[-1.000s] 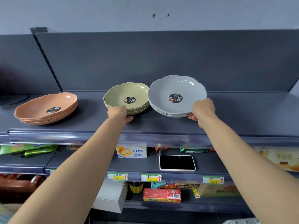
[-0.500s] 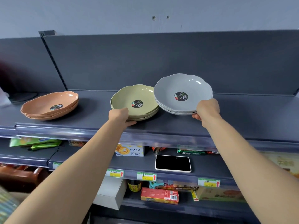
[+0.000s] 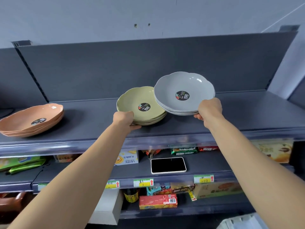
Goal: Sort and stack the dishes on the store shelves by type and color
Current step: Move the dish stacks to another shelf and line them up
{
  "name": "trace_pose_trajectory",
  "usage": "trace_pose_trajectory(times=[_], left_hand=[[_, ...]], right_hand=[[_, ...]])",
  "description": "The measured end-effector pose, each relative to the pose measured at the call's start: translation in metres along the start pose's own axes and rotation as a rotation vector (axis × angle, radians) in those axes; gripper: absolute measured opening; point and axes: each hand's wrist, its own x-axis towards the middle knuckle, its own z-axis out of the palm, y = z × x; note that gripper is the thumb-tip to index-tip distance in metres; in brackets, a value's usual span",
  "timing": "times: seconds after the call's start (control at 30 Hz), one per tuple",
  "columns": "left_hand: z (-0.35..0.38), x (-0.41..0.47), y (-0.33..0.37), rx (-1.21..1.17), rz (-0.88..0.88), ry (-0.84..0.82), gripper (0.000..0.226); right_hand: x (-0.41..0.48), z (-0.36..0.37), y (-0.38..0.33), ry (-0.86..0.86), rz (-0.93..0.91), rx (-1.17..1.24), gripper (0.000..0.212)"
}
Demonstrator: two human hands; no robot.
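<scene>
setting the gray plates (image 3: 183,86) down level works best; right hand (image 3: 210,108) pinches their near rim, left hand (image 3: 124,120) pinches the green plates (image 3: 140,104).

Top dark grey metal shelf (image 3: 247,119) has three little stacks of scalloped plastic dishes: orange stack (image 3: 31,120) way off to the left, green stack (image 3: 142,106) in the middle, grey stack (image 3: 184,93) right beside it and overlapping its edge. Left hand (image 3: 123,120) is gripping the near rim of the green ones, right hand (image 3: 209,109) has the grey ones by the near rim, tilted up off the shelf. Lower shelf has a black phone in a white case (image 3: 168,165) lying flat among snack boxes.
</scene>
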Motion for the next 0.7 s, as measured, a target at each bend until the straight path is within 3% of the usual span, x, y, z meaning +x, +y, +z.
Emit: trace_pose_trajectory(times=[0.37, 0.7], left_hand=[[-0.001, -0.004, 0.014, 0.111, 0.078, -0.261, 0.036], [0.057, -0.075, 0.001, 0.237, 0.073, -0.653, 0.034]], right_hand=[[-0.048, -0.022, -0.003, 0.237, 0.021, 0.077, 0.041], [-0.116, -0.122, 0.022, 0.624, 0.034, 0.129, 0.038]])
